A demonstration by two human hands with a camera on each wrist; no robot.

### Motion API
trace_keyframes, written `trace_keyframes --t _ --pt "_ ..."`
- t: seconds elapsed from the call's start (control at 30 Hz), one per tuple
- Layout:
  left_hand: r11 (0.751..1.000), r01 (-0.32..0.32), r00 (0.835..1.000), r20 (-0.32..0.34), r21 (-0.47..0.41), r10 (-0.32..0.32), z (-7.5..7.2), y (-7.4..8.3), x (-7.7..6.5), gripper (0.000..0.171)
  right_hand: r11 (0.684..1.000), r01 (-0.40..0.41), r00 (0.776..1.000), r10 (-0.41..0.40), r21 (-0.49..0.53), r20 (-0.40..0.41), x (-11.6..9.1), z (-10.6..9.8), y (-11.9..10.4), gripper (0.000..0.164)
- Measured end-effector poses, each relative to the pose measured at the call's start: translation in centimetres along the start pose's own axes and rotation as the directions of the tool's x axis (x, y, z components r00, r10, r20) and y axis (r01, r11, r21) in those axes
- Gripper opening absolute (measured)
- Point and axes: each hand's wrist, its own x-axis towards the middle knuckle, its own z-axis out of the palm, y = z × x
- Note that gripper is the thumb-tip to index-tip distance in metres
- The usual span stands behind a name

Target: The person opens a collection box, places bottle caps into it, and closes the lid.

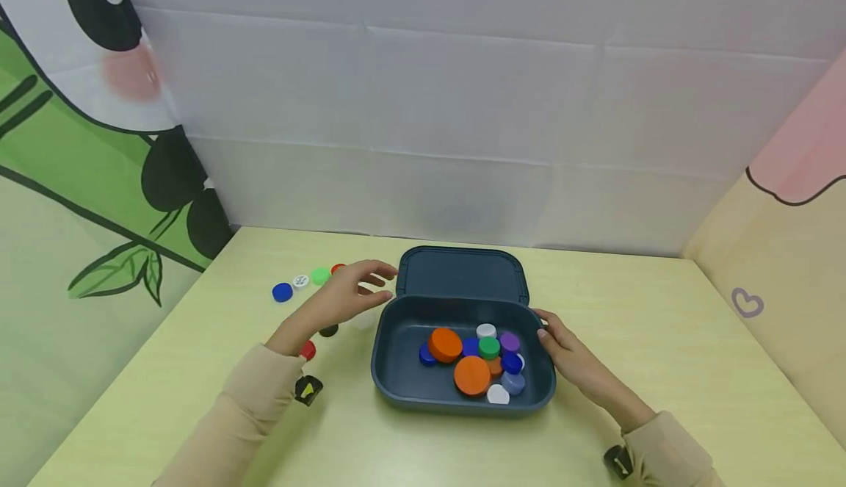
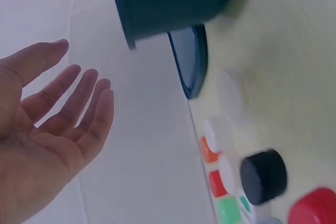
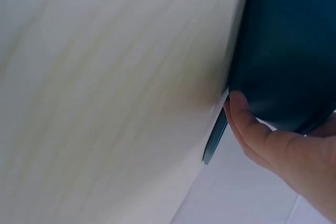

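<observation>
From where I stood, the person's right hand (image 1: 565, 347) gripped the dark blue box (image 1: 410, 325) at its right side, toward the far corner, the thumb by the rim and the fingers against the outer wall. The left hand (image 1: 353, 289) hung above the table with its fingers loosely bent and slightly apart, nothing in its grasp, the fingertips just beside the left edge of the lid (image 1: 463, 274).

The box sat on the pale table (image 1: 634, 303), and the lid lay right behind it; I couldn't tell whether the two touched. Inside the box, mostly toward the middle and right, was a jumble of caps: two large orange caps (image 1: 472, 375), a green cap (image 1: 489, 347), a purple cap (image 1: 509, 342), several blue ones and some white ones.

More caps were scattered on the table to the left of the box. A blue cap (image 1: 282, 292), a patterned white cap (image 1: 300, 281) and a light green cap (image 1: 320, 276) made a loose row, while a black cap (image 1: 329, 330) and a red cap (image 1: 308, 351) lay nearer the left wrist, partly hidden by it
</observation>
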Motion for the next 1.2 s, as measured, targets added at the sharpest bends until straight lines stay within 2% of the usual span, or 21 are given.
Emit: trace_keyframes --t 0.13,0.37,0.53,0.63,0.87,1.1,1.2 --pt "1.0 0.028 0.999 -0.034 0.01 -0.028 -0.4 -1.8 -0.4 0.032 1.0 0.0 1.0 0.0 0.006 0.004 0.0 0.0 0.0 0.041" --pt "0.994 0.113 0.993 -0.038 0.009 -0.112 0.2 -4.2 -1.0 0.032 1.0 -0.004 1.0 0.004 0.008 0.002 0.1 0.0 0.1 0.041" --pt "0.993 0.118 0.993 -0.03 0.023 -0.117 0.7 -5.3 -0.9 0.033 1.0 -0.005 1.0 0.005 0.016 0.002 0.1 0.0 0.2 0.041" --pt "0.99 0.134 0.991 -0.006 0.046 -0.134 0.9 -5.7 -0.8 0.034 1.0 -0.004 1.0 0.004 0.016 0.003 0.1 0.0 0.2 0.041" --pt "0.974 0.211 0.976 0.041 0.084 -0.214 1.4 -6.0 -0.3 0.038 1.0 -0.004 1.0 0.004 0.014 0.013 0.8 -0.6 0.3 0.041" --pt "0.978 0.172 0.982 0.06 0.117 -0.18 1.9 -6.2 0.4 0.038 1.0 0.0 1.0 -0.001 0.011 0.031 1.6 -1.5 0.5 0.041" --pt "0.974 0.184 0.98 0.057 0.133 -0.193 2.1 -6.3 0.7 0.038 1.0 0.004 0.999 -0.005 0.014 0.041 1.9 -1.9 0.5 0.041"
